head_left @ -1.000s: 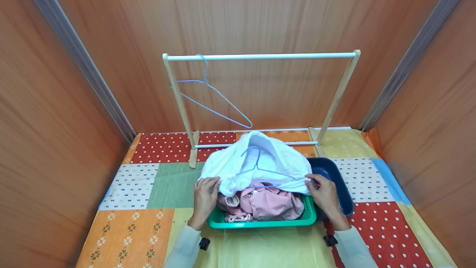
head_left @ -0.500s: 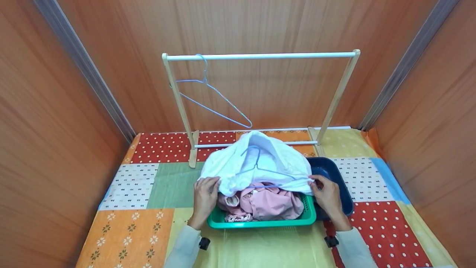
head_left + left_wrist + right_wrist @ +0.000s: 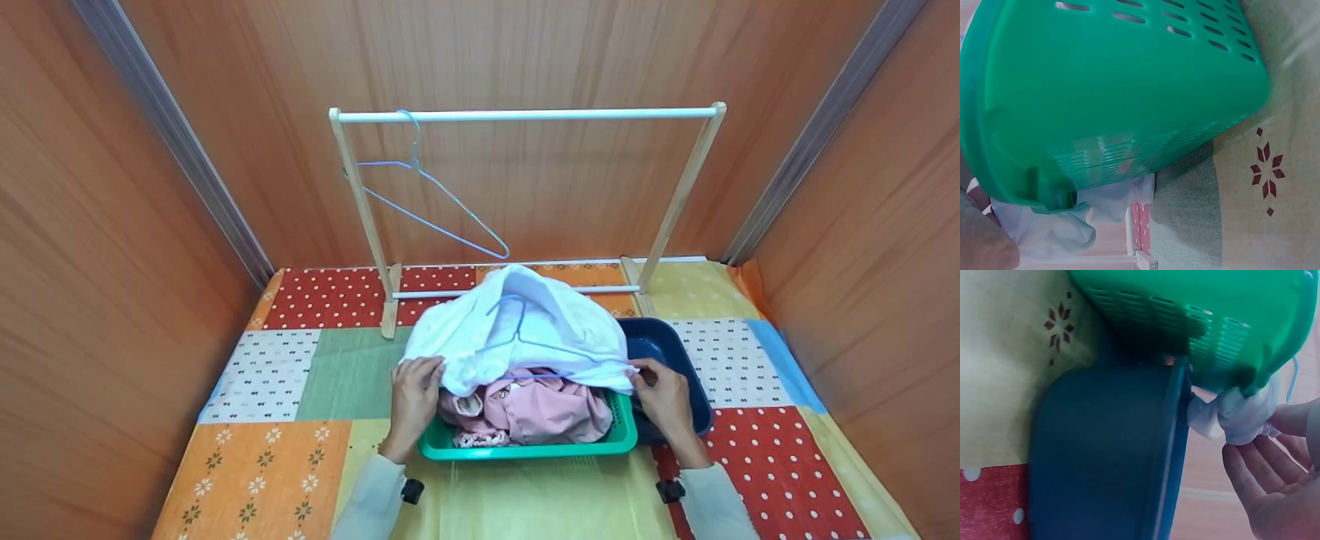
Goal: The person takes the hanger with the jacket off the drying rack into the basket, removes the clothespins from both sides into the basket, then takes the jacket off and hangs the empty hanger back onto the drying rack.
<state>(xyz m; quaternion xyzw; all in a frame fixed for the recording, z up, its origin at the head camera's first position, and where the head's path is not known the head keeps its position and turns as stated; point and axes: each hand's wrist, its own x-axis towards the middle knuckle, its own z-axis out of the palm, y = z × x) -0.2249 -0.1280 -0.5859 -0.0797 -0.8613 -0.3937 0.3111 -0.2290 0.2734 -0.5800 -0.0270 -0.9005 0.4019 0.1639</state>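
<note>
A white garment (image 3: pixel 465 337) is draped over a green basket (image 3: pixel 525 450) with a light blue wire hanger (image 3: pixel 517 330) lying on top of it. My left hand (image 3: pixel 420 375) grips the garment's left edge, fingers curled over the cloth. At the garment's right corner my right hand (image 3: pixel 649 375) pinches the cloth by the hanger's end. The right wrist view shows that bunched white corner (image 3: pixel 1241 416) between thumb and fingers of my right hand (image 3: pixel 1261 444), under the basket's rim (image 3: pixel 1213 320). Pink clothes (image 3: pixel 540 412) fill the basket.
A dark blue tub (image 3: pixel 675 352) sits against the basket's right side. Behind it stands a wooden clothes rack (image 3: pixel 525 115) with another blue hanger (image 3: pixel 435 202) on its rail. A patchwork cloth (image 3: pixel 262 465) covers the table, and wood panels enclose it on three sides.
My right hand has slid slightly right and down along the garment's corner. The left hand, garment and basket have stayed put.
</note>
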